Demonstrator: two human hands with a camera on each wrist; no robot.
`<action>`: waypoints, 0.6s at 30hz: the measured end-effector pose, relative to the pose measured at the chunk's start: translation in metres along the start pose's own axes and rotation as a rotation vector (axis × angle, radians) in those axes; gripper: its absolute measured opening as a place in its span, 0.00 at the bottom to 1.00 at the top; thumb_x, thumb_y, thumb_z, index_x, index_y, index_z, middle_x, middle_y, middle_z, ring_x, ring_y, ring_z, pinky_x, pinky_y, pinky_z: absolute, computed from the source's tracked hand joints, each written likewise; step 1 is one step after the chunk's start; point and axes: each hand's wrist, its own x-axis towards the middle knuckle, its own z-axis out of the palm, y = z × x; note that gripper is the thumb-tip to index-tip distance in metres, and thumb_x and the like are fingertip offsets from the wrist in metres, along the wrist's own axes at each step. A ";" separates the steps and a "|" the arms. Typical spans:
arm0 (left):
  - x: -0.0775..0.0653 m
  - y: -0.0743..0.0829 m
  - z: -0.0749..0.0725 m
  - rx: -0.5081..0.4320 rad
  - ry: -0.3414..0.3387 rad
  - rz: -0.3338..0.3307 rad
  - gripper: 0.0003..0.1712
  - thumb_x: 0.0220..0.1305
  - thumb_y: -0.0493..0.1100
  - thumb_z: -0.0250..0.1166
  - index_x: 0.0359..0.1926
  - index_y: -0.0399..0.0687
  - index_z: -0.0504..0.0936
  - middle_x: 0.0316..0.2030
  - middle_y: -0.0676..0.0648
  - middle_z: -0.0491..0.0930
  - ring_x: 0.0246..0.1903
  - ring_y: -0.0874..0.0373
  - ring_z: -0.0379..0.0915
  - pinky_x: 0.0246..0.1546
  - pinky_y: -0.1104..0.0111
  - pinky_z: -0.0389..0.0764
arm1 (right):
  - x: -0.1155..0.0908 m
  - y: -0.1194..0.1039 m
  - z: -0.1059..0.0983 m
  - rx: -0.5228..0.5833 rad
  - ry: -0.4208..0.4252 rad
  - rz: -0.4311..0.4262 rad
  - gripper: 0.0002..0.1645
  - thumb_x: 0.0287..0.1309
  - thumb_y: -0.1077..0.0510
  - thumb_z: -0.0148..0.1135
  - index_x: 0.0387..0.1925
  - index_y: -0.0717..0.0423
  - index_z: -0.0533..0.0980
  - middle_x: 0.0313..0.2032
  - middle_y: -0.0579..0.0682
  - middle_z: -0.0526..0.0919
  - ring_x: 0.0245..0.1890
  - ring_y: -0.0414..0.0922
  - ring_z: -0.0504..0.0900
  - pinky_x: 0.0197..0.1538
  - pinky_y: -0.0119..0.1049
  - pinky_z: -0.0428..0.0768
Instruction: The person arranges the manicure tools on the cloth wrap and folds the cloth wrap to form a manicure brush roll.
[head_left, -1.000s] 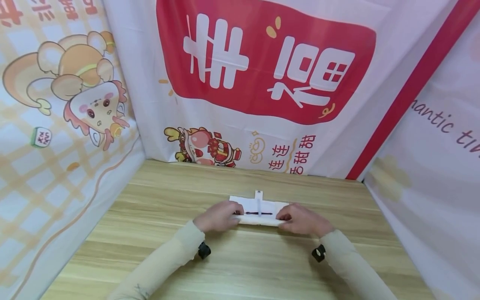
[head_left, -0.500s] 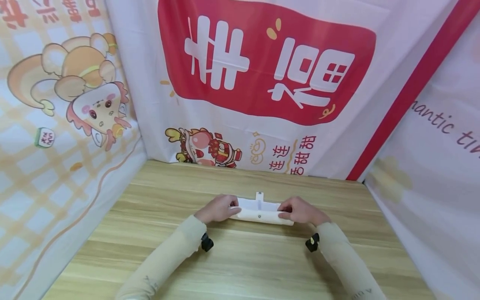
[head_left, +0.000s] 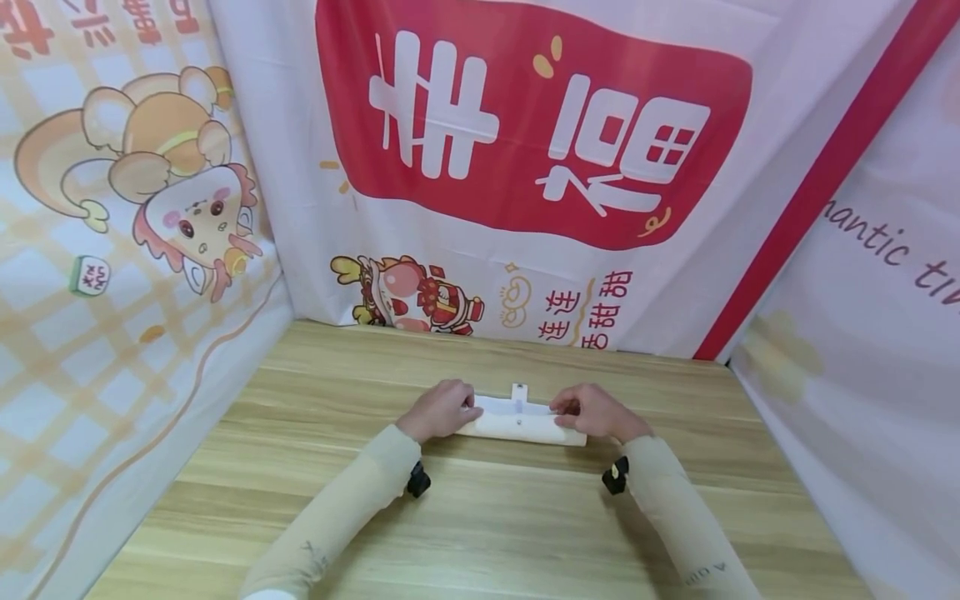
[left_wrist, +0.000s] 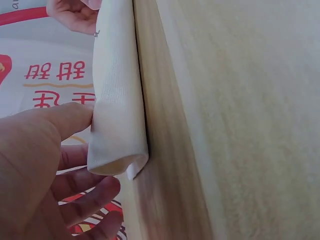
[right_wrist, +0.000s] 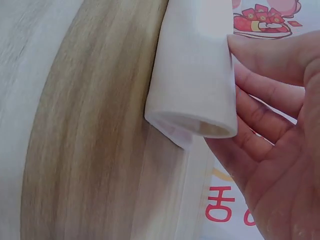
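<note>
A white fabric roll-up pouch (head_left: 525, 427) lies across the table, its front part folded over into a flattened tube. A metal snap stud shows on the fold, and a narrow strap (head_left: 520, 392) with a snap sticks out behind. My left hand (head_left: 444, 410) holds the pouch's left end, with the thumb (left_wrist: 75, 120) at the fold's edge and the other fingers curled beyond it. At the opposite end my right hand (head_left: 596, 412) holds the fold the same way, thumb (right_wrist: 265, 55) against the fabric. The fold's open end (right_wrist: 200, 125) faces the right wrist camera. The pouch's inside is mostly hidden.
Under the pouch is a wood-grain table (head_left: 495, 525). A white cloth with a red printed panel (head_left: 525, 125) hangs behind it, and printed cloths (head_left: 150, 208) stand at both sides. Black wrist cameras (head_left: 419, 480) sit on both wrists.
The pouch lay unfolded, showing a thin dark stick under a band. Both hands have folded its near part up and away over the stick, which is now covered. The hands have shifted slightly farther back.
</note>
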 end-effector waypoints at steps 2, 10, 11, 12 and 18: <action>0.000 0.003 0.000 0.040 0.033 0.029 0.12 0.73 0.53 0.68 0.39 0.50 0.83 0.36 0.51 0.81 0.38 0.56 0.74 0.43 0.60 0.79 | 0.001 0.000 0.001 0.003 0.002 0.017 0.12 0.68 0.59 0.69 0.50 0.56 0.86 0.42 0.45 0.90 0.42 0.39 0.84 0.50 0.39 0.84; -0.005 0.028 -0.002 0.200 0.045 0.313 0.17 0.70 0.47 0.71 0.56 0.46 0.86 0.56 0.45 0.85 0.59 0.49 0.80 0.63 0.56 0.81 | 0.005 -0.002 0.002 0.011 0.008 0.140 0.10 0.68 0.61 0.68 0.49 0.53 0.86 0.40 0.45 0.87 0.40 0.42 0.82 0.49 0.40 0.83; -0.005 0.031 -0.001 0.214 0.039 0.339 0.18 0.69 0.47 0.71 0.57 0.46 0.86 0.56 0.44 0.85 0.58 0.50 0.80 0.63 0.57 0.82 | 0.006 -0.003 0.001 0.013 0.010 0.141 0.10 0.67 0.61 0.68 0.49 0.53 0.86 0.40 0.45 0.87 0.40 0.42 0.82 0.49 0.41 0.83; -0.005 0.033 -0.001 0.233 0.034 0.361 0.19 0.69 0.47 0.71 0.57 0.47 0.86 0.57 0.44 0.85 0.58 0.50 0.80 0.62 0.58 0.82 | 0.007 -0.003 0.001 0.010 0.010 0.138 0.10 0.67 0.61 0.68 0.48 0.53 0.86 0.40 0.45 0.87 0.40 0.42 0.82 0.49 0.41 0.83; -0.005 0.036 0.008 0.260 0.028 0.401 0.19 0.66 0.44 0.74 0.56 0.47 0.86 0.55 0.45 0.85 0.53 0.51 0.81 0.57 0.59 0.83 | 0.016 -0.008 -0.004 -0.052 -0.035 0.041 0.10 0.63 0.64 0.69 0.45 0.58 0.87 0.38 0.47 0.89 0.39 0.41 0.83 0.50 0.41 0.85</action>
